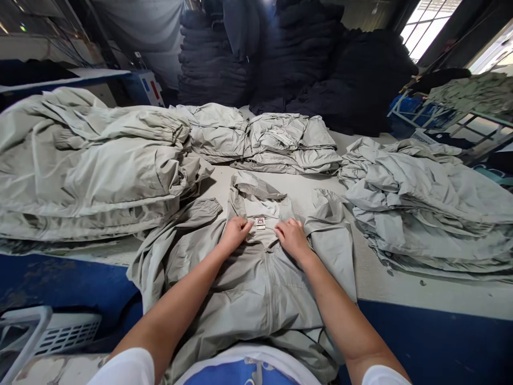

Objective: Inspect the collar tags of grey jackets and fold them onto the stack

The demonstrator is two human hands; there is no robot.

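A grey-green hooded jacket (256, 283) lies spread on the table, its front zip facing up and its hood away from me. My left hand (236, 233) is closed on the left edge of the jacket's neck opening. On the opposite edge of that opening, my right hand (292, 235) is closed on the fabric too. Between my hands a small white label (260, 221) with a dark mark shows inside the collar. The sleeves lie out to both sides, and the lower part hangs toward my body.
Piles of similar garments sit at the left (88, 160), at the back (280, 139) and at the right (436, 203) of the pale table (364, 256). Dark stacked cloth (304, 59) rises behind. A white basket (68, 331) stands low at left.
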